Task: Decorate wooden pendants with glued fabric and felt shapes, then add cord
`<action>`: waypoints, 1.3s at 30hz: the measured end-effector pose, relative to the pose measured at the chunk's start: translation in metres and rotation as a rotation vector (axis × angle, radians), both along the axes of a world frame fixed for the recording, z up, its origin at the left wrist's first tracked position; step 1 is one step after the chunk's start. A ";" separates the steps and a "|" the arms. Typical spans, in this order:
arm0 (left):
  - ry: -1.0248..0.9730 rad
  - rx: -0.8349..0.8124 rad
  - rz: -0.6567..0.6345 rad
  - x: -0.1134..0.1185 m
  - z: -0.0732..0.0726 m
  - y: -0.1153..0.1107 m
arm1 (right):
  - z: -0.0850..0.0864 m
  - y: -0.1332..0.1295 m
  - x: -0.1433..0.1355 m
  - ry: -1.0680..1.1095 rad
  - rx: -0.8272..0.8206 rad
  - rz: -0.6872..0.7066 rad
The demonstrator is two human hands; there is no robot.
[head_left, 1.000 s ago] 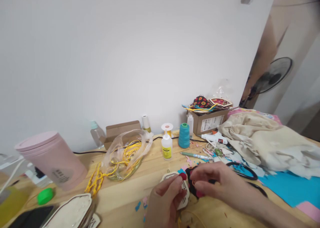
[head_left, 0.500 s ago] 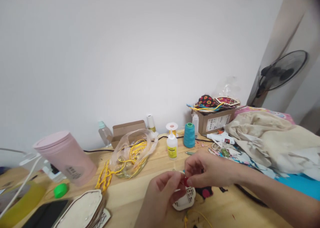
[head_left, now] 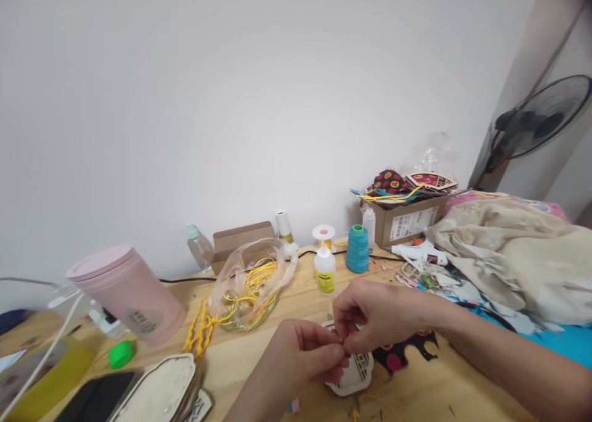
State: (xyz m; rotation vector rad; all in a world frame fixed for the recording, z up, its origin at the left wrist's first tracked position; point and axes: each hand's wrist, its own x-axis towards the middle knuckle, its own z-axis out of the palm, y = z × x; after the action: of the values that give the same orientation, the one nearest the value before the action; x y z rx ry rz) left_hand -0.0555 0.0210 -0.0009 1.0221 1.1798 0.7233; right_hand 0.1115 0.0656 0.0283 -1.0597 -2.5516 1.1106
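My left hand (head_left: 308,354) and my right hand (head_left: 365,317) meet at their fingertips over a pale cut-out frame (head_left: 354,379) with lattice work. Between the pinched fingers shows a small red thing (head_left: 343,342), mostly hidden by them. The frame lies flat on the wooden table, partly under both hands. Right of it is a dark patterned cloth scrap (head_left: 400,355) with a red dot. A yellow cord (head_left: 370,399) lies at the near side of the frame.
Behind the hands stand a glue bottle (head_left: 325,271) and a teal thread cone (head_left: 357,249). Further left are a plastic bag (head_left: 252,283) with yellow cords, a pink cup (head_left: 132,292) and stacked pale plates (head_left: 157,388). A glue gun (head_left: 423,252) and crumpled cloth (head_left: 504,249) lie right.
The view has shifted slightly, so things on the table appear further right. My fingertips have closed together around the red thing, and more of the dark cloth scrap shows.
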 end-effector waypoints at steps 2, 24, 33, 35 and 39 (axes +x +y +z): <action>-0.055 -0.008 0.045 -0.001 -0.005 0.000 | -0.007 0.002 -0.004 0.081 -0.038 -0.028; -0.369 -0.028 0.278 -0.005 -0.027 -0.003 | -0.040 -0.020 -0.024 0.489 -0.175 -0.446; -0.277 -0.020 0.251 -0.003 -0.021 -0.005 | -0.043 -0.019 -0.023 0.463 -0.150 -0.465; -0.271 -0.017 0.256 -0.003 -0.019 -0.005 | -0.044 -0.019 -0.022 0.459 -0.154 -0.453; -0.222 -0.028 0.264 -0.001 -0.016 -0.006 | -0.048 -0.019 -0.021 0.501 -0.206 -0.449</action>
State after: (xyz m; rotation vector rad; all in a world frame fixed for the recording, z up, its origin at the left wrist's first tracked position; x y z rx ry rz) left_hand -0.0569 0.0155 -0.0166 0.7478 1.1376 0.9989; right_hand 0.0902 0.0469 -0.0194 -1.1433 -1.7403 1.3173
